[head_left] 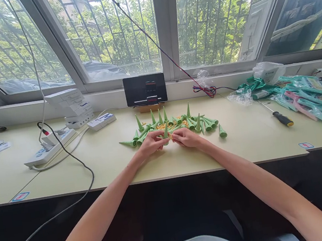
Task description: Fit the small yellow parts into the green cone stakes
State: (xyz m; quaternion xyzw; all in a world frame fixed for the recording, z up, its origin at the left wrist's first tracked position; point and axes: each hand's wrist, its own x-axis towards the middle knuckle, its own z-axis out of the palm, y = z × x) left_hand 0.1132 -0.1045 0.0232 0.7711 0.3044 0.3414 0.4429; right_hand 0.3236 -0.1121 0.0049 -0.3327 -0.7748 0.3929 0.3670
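Note:
My left hand (pixel 151 142) and my right hand (pixel 186 137) meet over the middle of the pale green table (pixel 110 163), fingers pinched together on a green cone (pixel 166 131) held between them. Right behind my hands lies a heap of green plastic cones (pixel 176 124), some upright, some on their sides, mixed with small yellow-orange bits (pixel 161 126). One cone (pixel 222 132) stands apart to the right of the heap.
A black phone (pixel 145 90) stands on a holder at the window sill. To the left are a white power strip (pixel 49 148) with cables and stacked white boxes (pixel 71 107). To the right lie a screwdriver (pixel 280 117) and teal packets (pixel 310 95).

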